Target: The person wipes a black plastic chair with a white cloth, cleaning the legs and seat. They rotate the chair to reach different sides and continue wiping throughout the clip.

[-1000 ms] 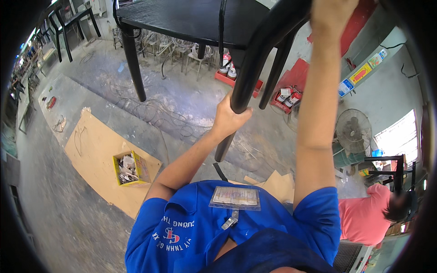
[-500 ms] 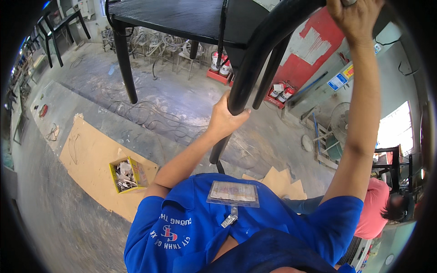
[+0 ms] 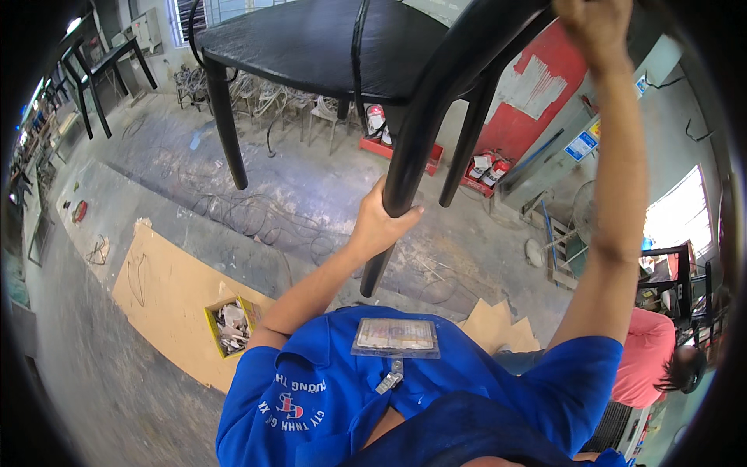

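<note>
A black chair (image 3: 327, 50) hangs in front of me at chest height and above, its broad seat and legs showing and its top cut off by the upper edge. Dark thin cords or wires run up past its seat. My left hand (image 3: 383, 222) is closed around the lower part of the thick curved frame member, thumb to the right. Up at the top edge, my right hand (image 3: 597, 31) is closed beside the upper bend of the frame. It is blurred and partly cut off, so I cannot make out what lies in it.
A yellow box of scraps (image 3: 231, 327) stands on a cardboard sheet (image 3: 167, 288) at left. Cables (image 3: 249, 214) cross the floor. Fire extinguishers (image 3: 489, 170) stand by the red wall panel, near a fan (image 3: 585, 210). Another person (image 3: 644, 358) in pink is at the right.
The chair's seat and legs have shifted right and slightly down in view. My left hand keeps its grip on the frame, a little lower. My right hand has moved slightly left.
</note>
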